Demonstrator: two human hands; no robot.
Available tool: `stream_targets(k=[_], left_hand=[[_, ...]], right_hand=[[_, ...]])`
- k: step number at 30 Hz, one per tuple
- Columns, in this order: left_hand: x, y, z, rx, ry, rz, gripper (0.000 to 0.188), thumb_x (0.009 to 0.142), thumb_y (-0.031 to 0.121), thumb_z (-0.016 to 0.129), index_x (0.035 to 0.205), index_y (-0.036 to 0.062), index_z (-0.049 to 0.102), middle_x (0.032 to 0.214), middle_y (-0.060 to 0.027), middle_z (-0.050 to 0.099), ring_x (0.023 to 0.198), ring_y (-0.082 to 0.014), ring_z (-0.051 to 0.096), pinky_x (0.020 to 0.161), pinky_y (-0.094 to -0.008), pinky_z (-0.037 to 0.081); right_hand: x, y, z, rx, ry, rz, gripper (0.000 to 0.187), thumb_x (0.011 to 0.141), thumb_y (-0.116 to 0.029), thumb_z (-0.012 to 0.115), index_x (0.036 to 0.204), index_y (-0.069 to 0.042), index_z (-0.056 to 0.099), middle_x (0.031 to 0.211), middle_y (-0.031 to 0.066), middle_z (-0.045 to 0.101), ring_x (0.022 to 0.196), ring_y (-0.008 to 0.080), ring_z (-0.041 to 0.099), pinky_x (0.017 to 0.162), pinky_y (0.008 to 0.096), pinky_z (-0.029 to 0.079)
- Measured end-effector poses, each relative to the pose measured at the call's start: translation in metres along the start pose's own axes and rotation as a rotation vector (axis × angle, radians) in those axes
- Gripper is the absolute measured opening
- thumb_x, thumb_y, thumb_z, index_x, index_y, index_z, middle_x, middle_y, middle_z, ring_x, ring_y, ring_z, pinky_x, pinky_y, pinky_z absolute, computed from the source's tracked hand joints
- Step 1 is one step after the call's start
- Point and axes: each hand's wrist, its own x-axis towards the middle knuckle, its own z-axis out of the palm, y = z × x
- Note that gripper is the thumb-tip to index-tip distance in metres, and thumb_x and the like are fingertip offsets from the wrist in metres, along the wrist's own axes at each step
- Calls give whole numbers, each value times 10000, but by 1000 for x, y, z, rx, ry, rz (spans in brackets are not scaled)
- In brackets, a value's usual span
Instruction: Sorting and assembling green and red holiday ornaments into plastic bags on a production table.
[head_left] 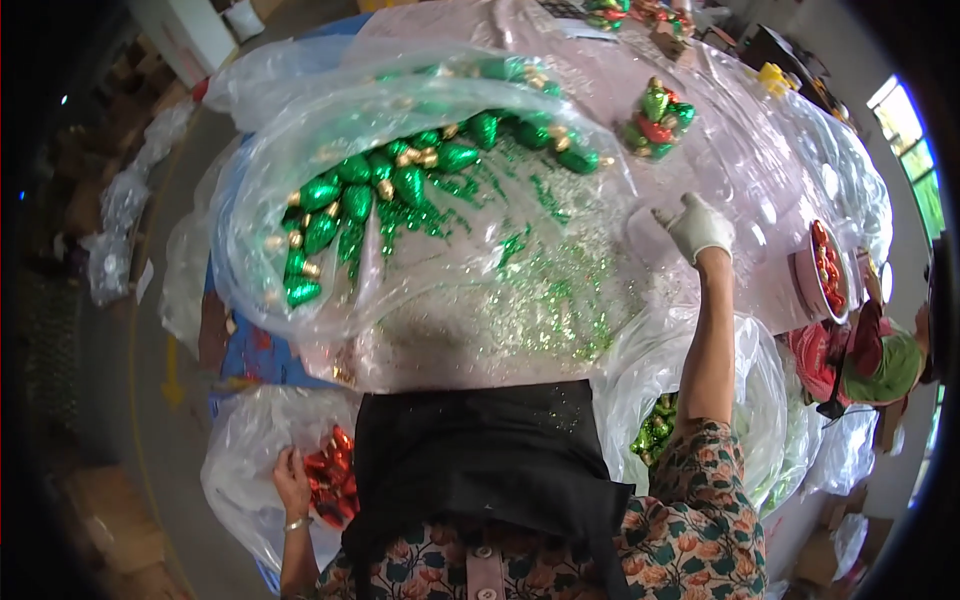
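Observation:
At the lower left, my bare left hand [291,484] is down in a clear plastic bag, against a heap of shiny red bulb-shaped ornaments [333,482]. Its fingers are bent together; what they hold is hidden. My right hand [699,229], in a white glove, is over the right part of the table. Thumb and fingers are apart, and I see nothing between them. Beyond it stands a clear container of green and red ornaments [658,120]. Glittery green ornaments with gold caps [408,185] lie in a large clear bag [262,130] on the left.
Green glitter is scattered over the plastic-covered table [470,340]. Below my right arm hangs a bag of light green ornaments [655,430]. A tub of red ornaments [826,270] stands at right, near another person [880,365]. More ornaments [608,14] are at the far edge.

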Motion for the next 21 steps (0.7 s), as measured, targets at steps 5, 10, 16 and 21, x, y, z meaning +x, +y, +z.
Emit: stream_targets(k=[5, 10, 16, 21], left_hand=[[-39, -52, -18, -69, -61, -150, 257, 946, 156, 529, 1099, -27, 627, 995, -207, 674, 846, -269, 647, 765, -363, 494], [-65, -113, -8, 202, 32, -415, 275, 917, 278, 586, 956, 16, 660, 844, -190, 678, 757, -293, 652, 697, -389, 484], [-146, -246, 25, 165, -205, -575, 265, 871, 260, 643, 957, 9, 633, 848, -193, 675, 765, -317, 650, 692, -398, 487], [-140, -200, 29, 320, -97, -641, 364, 856, 329, 632, 1048, 20, 622, 950, -204, 668, 827, -382, 637, 731, -459, 495]], right_hand=[[-40, -34, 12, 212, -76, -271, 297, 848, -379, 586, 947, -111, 665, 916, 153, 674, 876, 342, 647, 749, 426, 489], [-148, -92, -39, 455, -83, -654, 77, 812, -138, 661, 842, -70, 641, 771, 146, 633, 729, 337, 606, 660, 394, 479], [-178, -160, -4, 314, -283, -981, 196, 805, -113, 698, 996, -83, 669, 886, 117, 673, 813, 253, 639, 742, 356, 495], [-190, -175, -19, 347, -39, -1016, 223, 802, -123, 691, 1023, -115, 661, 911, 84, 684, 884, 284, 629, 909, 393, 459]])
